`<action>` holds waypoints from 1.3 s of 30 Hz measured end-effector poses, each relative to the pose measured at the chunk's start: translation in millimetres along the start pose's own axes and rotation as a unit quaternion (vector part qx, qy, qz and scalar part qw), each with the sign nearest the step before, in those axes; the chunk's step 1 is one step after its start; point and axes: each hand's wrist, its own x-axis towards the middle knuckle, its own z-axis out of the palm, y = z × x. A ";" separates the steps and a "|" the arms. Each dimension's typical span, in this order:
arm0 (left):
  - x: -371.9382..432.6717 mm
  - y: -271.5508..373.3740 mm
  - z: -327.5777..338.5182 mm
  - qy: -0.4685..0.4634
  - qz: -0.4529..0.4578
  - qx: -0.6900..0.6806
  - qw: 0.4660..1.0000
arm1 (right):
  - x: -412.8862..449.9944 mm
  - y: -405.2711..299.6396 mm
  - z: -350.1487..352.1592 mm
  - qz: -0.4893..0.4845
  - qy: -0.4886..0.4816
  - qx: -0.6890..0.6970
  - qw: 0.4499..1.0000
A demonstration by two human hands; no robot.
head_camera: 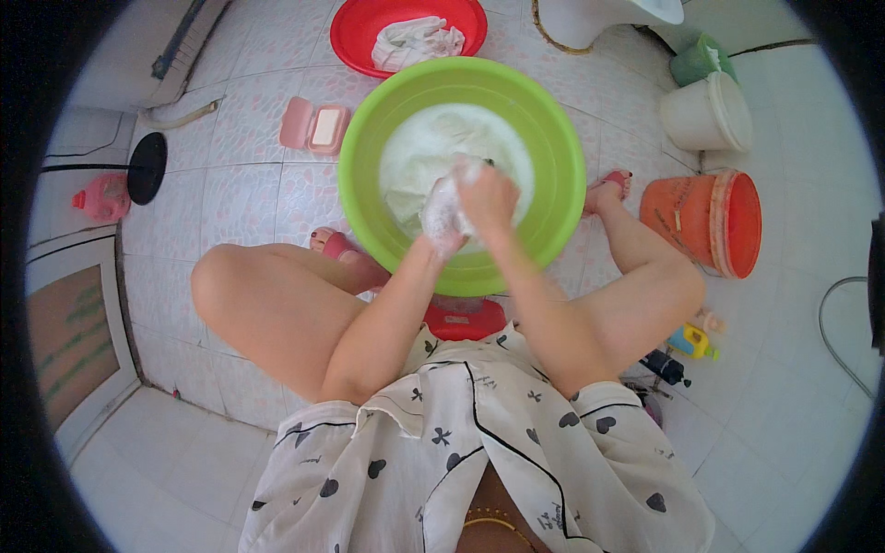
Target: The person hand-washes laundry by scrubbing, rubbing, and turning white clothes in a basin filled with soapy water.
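A large green plastic basin stands on the floor between my feet, with foamy water in it. White cloth lies soaking there, partly under the suds. Over the near half of the basin, my left hand is covered in lather and grips a bunched part of the cloth. Pressed close against it, my right hand is closed on the same cloth, its knuckles upward. Foam and my fingers hide exactly how the fabric is folded between the two hands.
Behind the basin, a red basin holds wrung white cloth. A pink soap box with a white soap bar lies open at left. To the right are an orange bucket, a white bucket and several bottles. A red stool is below me.
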 end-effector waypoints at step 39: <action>10.3 26.1 -11.9 -0.186 -0.031 -0.017 0.982 | -50.4 -24.1 14.9 -0.272 0.145 0.156 0.939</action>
